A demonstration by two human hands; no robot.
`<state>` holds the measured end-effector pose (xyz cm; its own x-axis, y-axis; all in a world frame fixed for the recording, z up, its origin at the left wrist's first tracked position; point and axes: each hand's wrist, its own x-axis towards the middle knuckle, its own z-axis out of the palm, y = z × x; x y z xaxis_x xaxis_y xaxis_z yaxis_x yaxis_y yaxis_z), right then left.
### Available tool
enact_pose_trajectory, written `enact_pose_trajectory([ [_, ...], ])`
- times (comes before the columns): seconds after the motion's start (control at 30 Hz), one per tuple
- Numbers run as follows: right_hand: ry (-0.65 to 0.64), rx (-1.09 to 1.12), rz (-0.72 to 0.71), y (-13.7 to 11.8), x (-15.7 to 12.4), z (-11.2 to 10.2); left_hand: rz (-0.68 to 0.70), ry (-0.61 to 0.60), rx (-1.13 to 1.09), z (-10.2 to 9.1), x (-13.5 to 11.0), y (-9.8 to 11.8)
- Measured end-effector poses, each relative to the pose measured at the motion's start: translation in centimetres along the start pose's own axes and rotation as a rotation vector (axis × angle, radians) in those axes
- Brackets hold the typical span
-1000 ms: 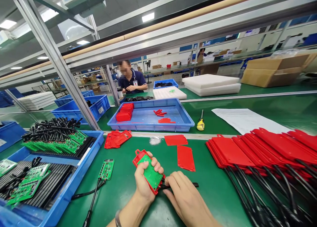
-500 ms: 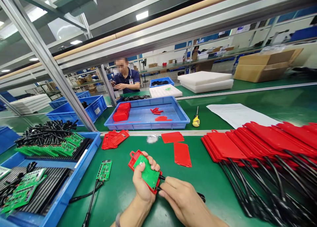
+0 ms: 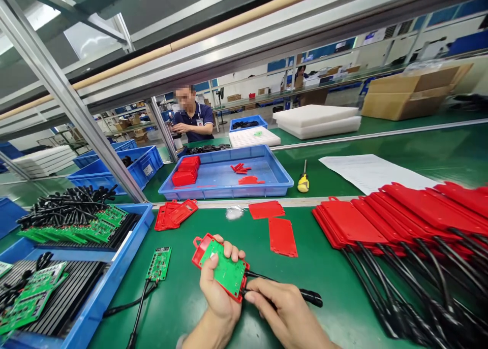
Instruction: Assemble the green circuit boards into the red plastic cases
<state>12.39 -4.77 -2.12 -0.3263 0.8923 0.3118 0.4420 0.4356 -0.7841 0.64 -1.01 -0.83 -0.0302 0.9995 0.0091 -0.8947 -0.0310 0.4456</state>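
Observation:
My left hand (image 3: 219, 293) is wrapped round a red plastic case (image 3: 198, 251) with a hanging loop, its thumb pressed on the green circuit board (image 3: 227, 267) lying in it. Two black cables leave the case's lower right end. My right hand (image 3: 282, 303) pinches one black cable (image 3: 247, 291) close to that end. The other cable runs behind the right hand to a thick black plug (image 3: 310, 297). To the left, another circuit board (image 3: 159, 264) with black cables lies on the green bench. Two flat red covers (image 3: 282, 236) lie beyond my hands.
Finished-looking red cases (image 3: 354, 222) with cables are piled at the right. A blue bin (image 3: 131, 247) with boards stands left. Behind are a blue tray (image 3: 224, 190), a yellow screwdriver (image 3: 303, 183), paper (image 3: 373, 171) and a metal post (image 3: 76, 95). A person (image 3: 194, 120) sits across.
The right hand has shifted slightly down along the case's end, and more of the second cable and its plug shows. The case has tilted a little and moved slightly left in view.

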Motion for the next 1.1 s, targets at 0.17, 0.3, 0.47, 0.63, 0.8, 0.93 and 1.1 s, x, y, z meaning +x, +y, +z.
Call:
enact_pose_trajectory([
  [0.17, -0.103, 0.394, 0.346, -0.4, 0.1, 1.2, 0.074, -0.063, 0.033, 0.5, -0.4, 0.2],
  [0.3, -0.163, 0.738, 0.530, -1.0, 0.2, 1.4, 0.066, -0.121, 0.045, 0.9, -0.4, 0.6],
  [0.47, -0.129, 0.775, 0.574, -1.4, 0.2, 1.6, 0.079, -0.220, 0.099, 1.0, -0.7, 0.8],
  [0.63, -0.119, 0.742, 0.641, -0.9, 0.1, 2.3, 0.084, -0.344, 0.257, 0.5, -0.8, 0.6],
  [0.8, -0.028, 0.270, 0.201, -0.9, -0.2, 0.5, -0.047, -0.221, 0.039, 0.3, 0.6, 1.2],
  [0.93, 0.312, -0.212, -0.274, -0.7, 0.1, -1.6, -0.092, -0.146, -0.030, 0.1, 1.4, 1.7],
  [1.1, 0.182, -0.526, -0.218, 0.3, 0.5, -1.0, -0.144, -0.133, -0.036, 0.1, 0.9, 1.2],
])
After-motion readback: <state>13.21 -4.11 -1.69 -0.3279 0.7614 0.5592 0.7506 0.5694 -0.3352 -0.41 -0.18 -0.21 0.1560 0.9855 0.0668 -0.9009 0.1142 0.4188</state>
